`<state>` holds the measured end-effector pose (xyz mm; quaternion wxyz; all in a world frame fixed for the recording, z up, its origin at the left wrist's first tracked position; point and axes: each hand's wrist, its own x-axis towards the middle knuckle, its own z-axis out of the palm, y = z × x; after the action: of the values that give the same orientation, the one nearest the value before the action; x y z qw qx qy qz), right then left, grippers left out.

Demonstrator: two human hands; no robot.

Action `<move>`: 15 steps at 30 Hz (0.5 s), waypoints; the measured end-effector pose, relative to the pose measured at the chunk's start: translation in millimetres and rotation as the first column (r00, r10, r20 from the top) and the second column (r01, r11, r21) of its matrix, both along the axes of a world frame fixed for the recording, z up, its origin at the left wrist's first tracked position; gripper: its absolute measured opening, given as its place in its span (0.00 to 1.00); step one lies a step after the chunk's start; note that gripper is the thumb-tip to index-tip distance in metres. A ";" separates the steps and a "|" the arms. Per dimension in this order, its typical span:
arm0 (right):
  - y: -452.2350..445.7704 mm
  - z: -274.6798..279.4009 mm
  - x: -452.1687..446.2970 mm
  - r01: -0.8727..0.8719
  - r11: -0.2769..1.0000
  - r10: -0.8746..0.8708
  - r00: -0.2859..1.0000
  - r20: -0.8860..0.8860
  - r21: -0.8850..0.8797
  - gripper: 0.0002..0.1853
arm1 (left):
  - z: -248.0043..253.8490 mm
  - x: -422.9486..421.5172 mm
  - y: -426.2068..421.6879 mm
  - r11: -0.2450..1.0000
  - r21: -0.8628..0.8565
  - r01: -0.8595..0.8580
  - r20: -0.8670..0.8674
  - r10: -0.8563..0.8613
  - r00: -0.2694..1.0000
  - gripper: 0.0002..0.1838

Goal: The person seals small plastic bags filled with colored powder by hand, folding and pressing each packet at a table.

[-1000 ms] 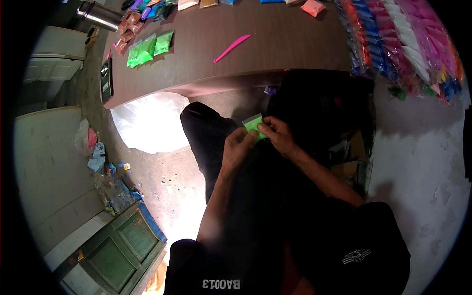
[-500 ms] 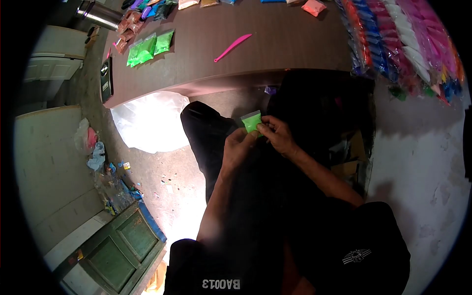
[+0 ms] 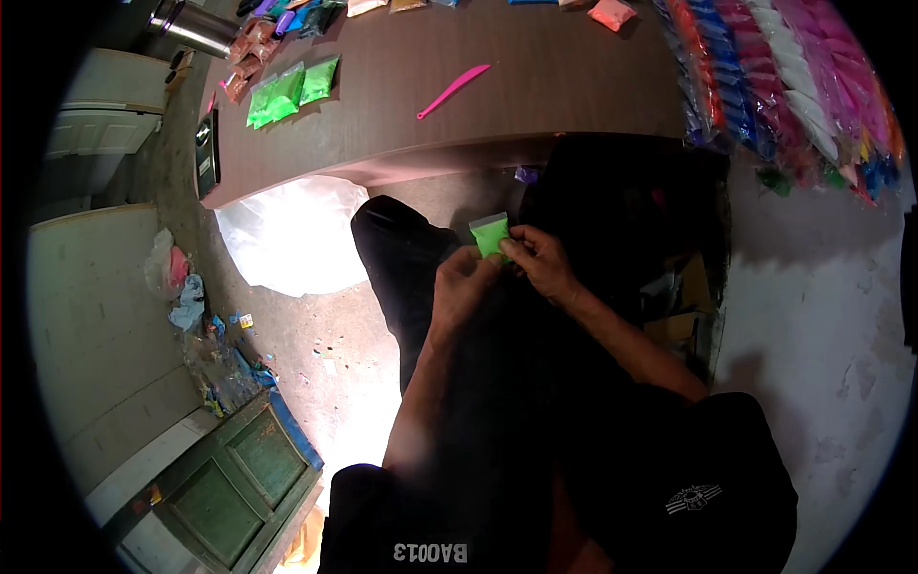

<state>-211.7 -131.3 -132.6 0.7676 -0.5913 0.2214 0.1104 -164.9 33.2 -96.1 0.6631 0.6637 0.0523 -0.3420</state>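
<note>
Above my lap, a small clear packet of bright green material [image 3: 490,232] is pinched between both hands. My left hand [image 3: 461,284] grips its lower left corner with thumb and fingers closed. At the packet's right side and lower edge, my right hand [image 3: 541,263] is closed on it too. The packet's upper edge shows a pale, flat strip. More green packets [image 3: 284,94] of the same look lie on the brown table [image 3: 382,105] in front of me, and a pink plastic knife [image 3: 453,92] rests to the right of them.
Strings of colourful packets [image 3: 755,77] hang or lie at the right. A metal flask [image 3: 196,29] and brown packets [image 3: 251,53] occupy the table's left end, near a black device [image 3: 207,153]. Below it, a white plastic bag [image 3: 287,234] sits on the floor by my knee.
Both hands stay almost in place, with the green packet still between them. Its tilt and my finger positions differ only very slightly.
</note>
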 end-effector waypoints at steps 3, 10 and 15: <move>0.2 -1.6 -0.9 0.013 1.000 -0.013 1.000 0.023 0.029 0.19 | -5.8 1.5 1.9 0.999 0.046 0.014 0.019 -0.015 1.000 0.12; 3.2 5.0 -0.4 0.002 1.000 -0.003 1.000 0.027 0.017 0.15 | -12.6 0.7 6.2 1.000 0.005 -0.010 0.024 0.010 1.000 0.10; 1.5 -1.6 -0.3 0.012 0.999 -0.013 1.000 0.028 0.045 0.14 | -11.0 -0.2 3.5 0.999 0.046 0.009 0.032 -0.011 0.999 0.10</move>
<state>-212.0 -129.7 -134.2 0.7843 -0.5741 0.2117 0.1021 -165.1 36.8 -107.1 0.6466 0.6845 0.0462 -0.3334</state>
